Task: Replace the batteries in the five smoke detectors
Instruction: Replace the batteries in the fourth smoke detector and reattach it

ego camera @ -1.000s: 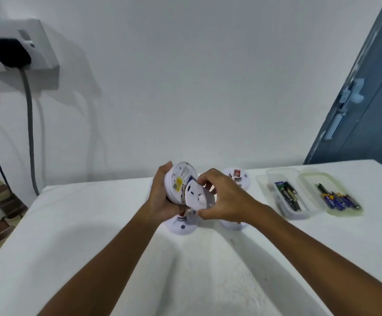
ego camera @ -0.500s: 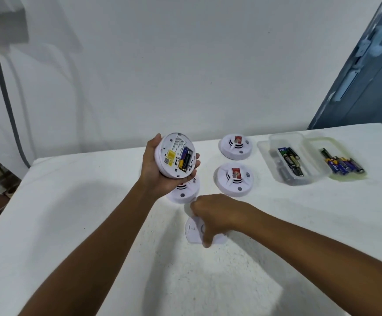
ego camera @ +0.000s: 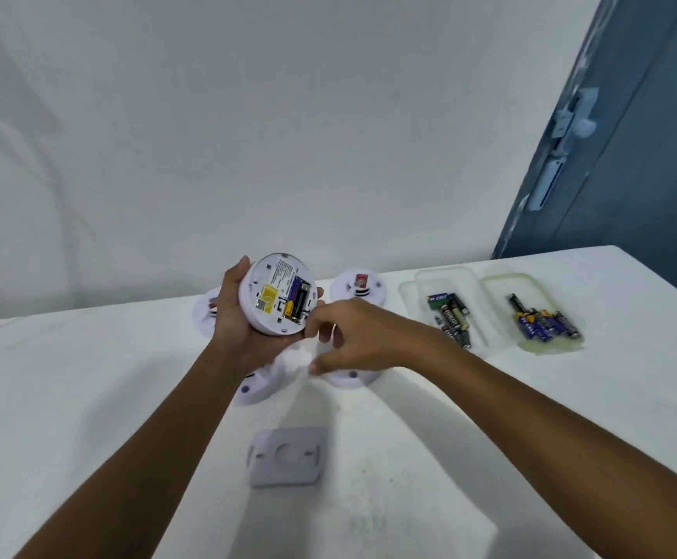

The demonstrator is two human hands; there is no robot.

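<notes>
One detector sat back-up in left hand, gripped, above surface centre. Cover, w/ right hand 0.5 s ago, now lay alone nr front edge; right hand, fingers loosely curled & empty, reached batts. Old cells likely next out.

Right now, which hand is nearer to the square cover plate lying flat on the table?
Right. The right hand hangs above and just behind the cover plate, reaching toward the detector. The left hand is farther back and left, gripping that detector.
</notes>
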